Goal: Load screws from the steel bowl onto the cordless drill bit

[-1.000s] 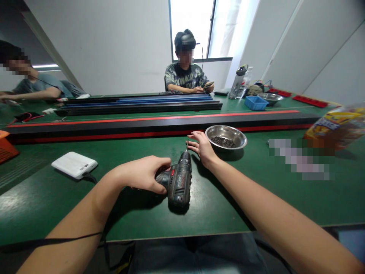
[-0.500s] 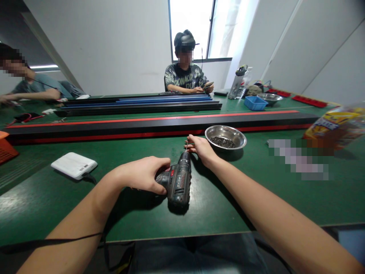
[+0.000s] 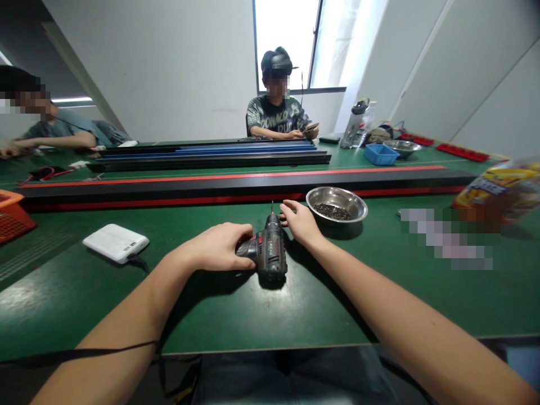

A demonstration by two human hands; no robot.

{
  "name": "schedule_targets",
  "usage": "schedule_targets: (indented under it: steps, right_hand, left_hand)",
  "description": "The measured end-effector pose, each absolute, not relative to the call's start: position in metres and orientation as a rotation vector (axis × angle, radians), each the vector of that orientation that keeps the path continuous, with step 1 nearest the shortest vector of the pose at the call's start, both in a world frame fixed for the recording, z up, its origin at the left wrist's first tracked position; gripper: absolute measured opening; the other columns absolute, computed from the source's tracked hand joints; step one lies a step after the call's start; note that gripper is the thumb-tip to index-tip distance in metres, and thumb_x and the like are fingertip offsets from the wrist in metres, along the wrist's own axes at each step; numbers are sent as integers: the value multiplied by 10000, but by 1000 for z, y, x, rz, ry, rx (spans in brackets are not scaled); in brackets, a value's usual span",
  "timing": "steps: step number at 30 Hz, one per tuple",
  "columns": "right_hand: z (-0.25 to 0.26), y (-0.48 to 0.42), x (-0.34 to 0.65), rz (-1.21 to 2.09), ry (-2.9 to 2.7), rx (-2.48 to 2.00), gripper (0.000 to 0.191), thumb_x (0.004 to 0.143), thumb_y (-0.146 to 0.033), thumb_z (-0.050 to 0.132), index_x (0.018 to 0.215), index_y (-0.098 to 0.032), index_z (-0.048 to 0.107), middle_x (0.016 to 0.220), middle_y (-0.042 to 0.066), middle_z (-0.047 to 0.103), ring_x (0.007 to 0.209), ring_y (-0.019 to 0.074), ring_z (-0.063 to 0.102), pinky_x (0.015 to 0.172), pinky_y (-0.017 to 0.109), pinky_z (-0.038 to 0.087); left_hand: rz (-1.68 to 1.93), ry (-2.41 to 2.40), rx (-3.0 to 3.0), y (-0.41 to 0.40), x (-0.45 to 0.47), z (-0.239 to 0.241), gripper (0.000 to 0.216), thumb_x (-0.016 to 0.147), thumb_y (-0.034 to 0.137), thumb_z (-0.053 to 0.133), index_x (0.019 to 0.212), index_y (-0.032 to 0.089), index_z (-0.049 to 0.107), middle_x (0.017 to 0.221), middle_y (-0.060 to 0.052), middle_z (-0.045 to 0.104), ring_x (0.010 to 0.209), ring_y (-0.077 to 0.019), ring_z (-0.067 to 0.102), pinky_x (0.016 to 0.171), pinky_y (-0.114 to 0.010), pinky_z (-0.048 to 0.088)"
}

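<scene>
My left hand (image 3: 221, 246) is wrapped round the grip of a black cordless drill (image 3: 272, 256). The drill points away from me, and its thin bit (image 3: 272, 207) faces the long black bar (image 3: 253, 183) with red edges. Close to the right of the chuck is my right hand (image 3: 300, 222), its fingers loosely bent and a little apart, with nothing visible in them. Just beyond that hand sits a steel bowl (image 3: 360, 212) holding many small dark screws. Whether the right fingertips touch the chuck is hard to see.
A white power bank (image 3: 113, 242) with a cable lies left, near an orange basket (image 3: 14, 216). Blue and black strips (image 3: 211, 154) lie behind the bar. Right are a snack bag (image 3: 493, 188) and blue tray (image 3: 381, 154). Two people sit across and left.
The drill and my left hand have moved slightly forward and right. My right fingers, earlier around the bit, are now beside the chuck, off the bit.
</scene>
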State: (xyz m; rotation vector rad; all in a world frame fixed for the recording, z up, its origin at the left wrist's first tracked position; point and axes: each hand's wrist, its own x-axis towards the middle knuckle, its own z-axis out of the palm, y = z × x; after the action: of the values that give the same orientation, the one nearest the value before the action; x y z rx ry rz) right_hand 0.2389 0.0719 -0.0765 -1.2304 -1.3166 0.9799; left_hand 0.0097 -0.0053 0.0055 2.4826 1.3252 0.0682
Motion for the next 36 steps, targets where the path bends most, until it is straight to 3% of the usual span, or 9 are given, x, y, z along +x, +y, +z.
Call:
schedule_targets:
  steps: [5, 12, 24, 36]
  right_hand:
    - [-70, 62, 236, 906, -1459, -1280, 364, 921, -410, 664, 1205, -194, 739, 1245, 137, 751, 1096, 284, 733, 1032, 508, 555]
    - [-61, 51, 234, 762, -1645, -1285, 300, 937, -387, 659, 1137, -202, 786, 1226, 131, 769, 1122, 299, 734, 1081, 475, 515]
    - [-59, 47, 234, 650, -1752, -1274, 287, 958, -380, 633, 1129, -214, 792, 1217, 130, 768, 1161, 330, 708, 1085, 487, 497]
    - [-53, 42, 237, 564, -1790, -1201, 249, 924, -368, 684, 1119, -247, 780, 1149, 115, 752, 1113, 327, 679, 1099, 487, 467]
  left_hand:
    - [103, 1409, 2532, -3, 8, 3, 418, 778, 552, 732, 1033, 231, 650, 966, -44, 727, 823, -237, 662, 660, -301, 417]
    - [109, 1471, 2588, -1, 7, 1, 479, 798, 598, 713, 1110, 238, 672, 1049, -66, 753, 899, -271, 690, 715, -327, 448]
    - [147, 1382, 2595, 2, 5, -1, 403, 815, 581, 710, 978, 219, 640, 927, -42, 714, 794, -222, 646, 659, -297, 403]
    - [151, 1391, 2595, 3, 4, -4, 390, 811, 564, 714, 982, 223, 636, 928, -45, 717, 789, -228, 644, 650, -304, 399]
